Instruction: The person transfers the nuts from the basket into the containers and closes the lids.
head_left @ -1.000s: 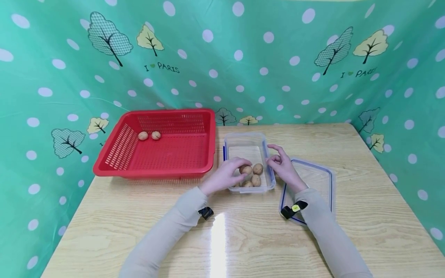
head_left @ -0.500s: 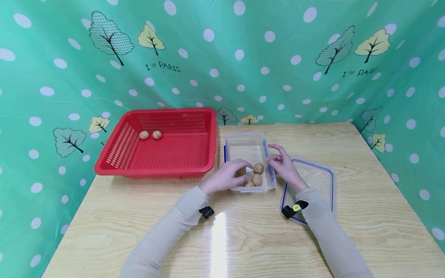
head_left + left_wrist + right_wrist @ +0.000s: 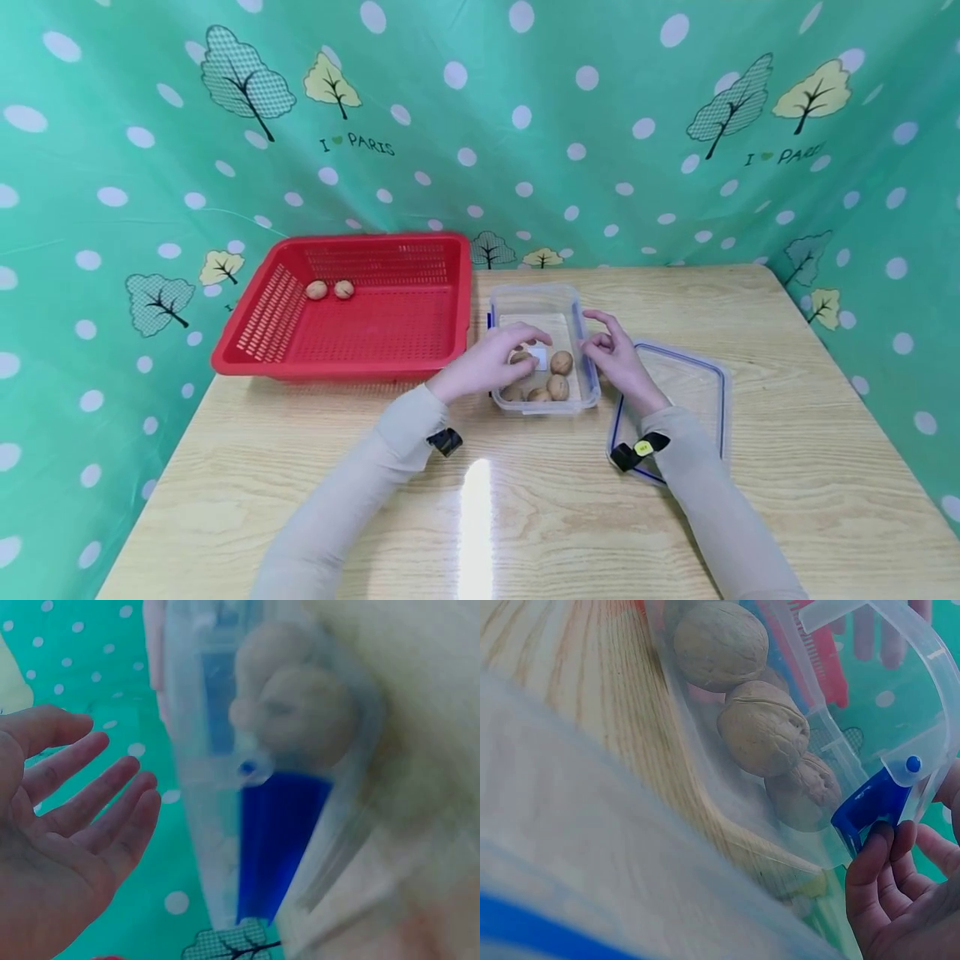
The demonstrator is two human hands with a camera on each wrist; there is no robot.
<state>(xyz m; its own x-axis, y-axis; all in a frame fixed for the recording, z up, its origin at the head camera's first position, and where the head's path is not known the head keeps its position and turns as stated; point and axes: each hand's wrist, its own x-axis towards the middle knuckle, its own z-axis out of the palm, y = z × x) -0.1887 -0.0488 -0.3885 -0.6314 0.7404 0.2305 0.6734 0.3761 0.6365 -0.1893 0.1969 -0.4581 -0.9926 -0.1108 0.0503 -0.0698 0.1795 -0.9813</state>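
A clear plastic food container (image 3: 542, 408) stands on the table with several walnuts (image 3: 561, 362) at its near end. My left hand (image 3: 486, 360) is over its left side, fingers spread and loosely bent with nothing between them; one walnut is partly hidden behind the fingers. In the left wrist view that palm is bare beside the container's blue clip (image 3: 281, 840). At the container's right side is my right hand (image 3: 618, 362). In the right wrist view its thumb and finger pinch the lower end of another blue clip (image 3: 874, 799).
The container's lid (image 3: 686, 387) with a blue seal lies on the table at the right, partly under my right forearm. To the left stands a red plastic basket (image 3: 345, 368) with two walnuts (image 3: 343, 289) in its far left corner. A green patterned cloth (image 3: 525, 150) hangs behind.
My left hand has let go of a walnut at the container's left side and lifted slightly, its fingers spreading. My right hand stays at the container's right side.
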